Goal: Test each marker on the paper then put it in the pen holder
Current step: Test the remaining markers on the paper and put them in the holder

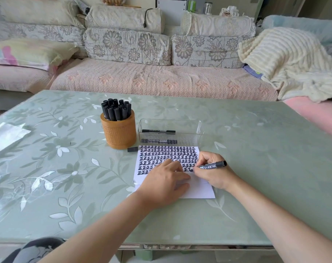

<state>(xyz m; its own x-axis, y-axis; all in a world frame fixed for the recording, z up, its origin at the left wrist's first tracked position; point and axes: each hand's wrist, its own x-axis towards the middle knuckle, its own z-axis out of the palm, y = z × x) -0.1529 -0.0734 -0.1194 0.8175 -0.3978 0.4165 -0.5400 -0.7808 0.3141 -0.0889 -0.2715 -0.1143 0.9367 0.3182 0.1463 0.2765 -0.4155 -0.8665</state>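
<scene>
A floral-cushioned sofa (161,76) with a cream blanket (286,61) stands behind a green leaf-patterned table (66,168) in soft daylight.

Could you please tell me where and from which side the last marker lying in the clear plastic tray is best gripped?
Grip the marker at mid-barrel, coming straight down through the open top of the tray. It lies flat on its side along the tray's length, and the walls block any sideways approach.

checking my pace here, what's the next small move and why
Probably finish the stroke, then reach for the cap by the holder: the right hand has the uncapped marker tip on the paper, and the left hand pins the sheet.
</scene>
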